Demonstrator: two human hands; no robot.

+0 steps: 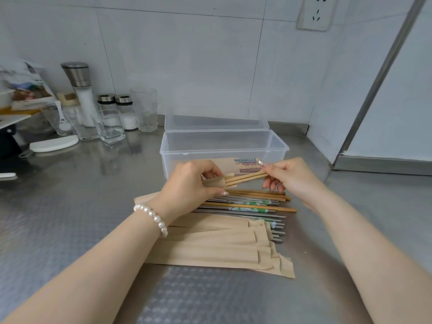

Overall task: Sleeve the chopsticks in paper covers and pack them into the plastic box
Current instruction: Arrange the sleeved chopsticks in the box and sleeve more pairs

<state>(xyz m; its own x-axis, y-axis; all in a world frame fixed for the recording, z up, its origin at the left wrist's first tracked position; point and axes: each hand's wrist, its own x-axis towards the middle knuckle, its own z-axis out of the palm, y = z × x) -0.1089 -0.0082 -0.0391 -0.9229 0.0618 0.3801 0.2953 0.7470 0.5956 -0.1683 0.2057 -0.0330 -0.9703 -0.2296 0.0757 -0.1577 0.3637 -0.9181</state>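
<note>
My left hand (191, 183) grips the open end of a brown paper cover (216, 182). My right hand (289, 175) pinches a pair of wooden chopsticks (246, 178) whose left ends sit in the cover's mouth. Behind both hands stands the clear plastic box (223, 142), lid open, with patterned sleeved chopsticks (247, 165) showing through its front wall. On the counter below my hands lies a pile of loose wooden and metal chopsticks (252, 206). Nearer to me lies a stack of empty paper covers (219, 249).
Glasses (143, 108), salt shakers (124, 111) and a tall grinder (80, 90) stand at the back left of the steel counter (70, 206). A white lid (53, 144) lies beside them. The tiled wall carries a socket (315, 12); a steel-framed panel stands at right.
</note>
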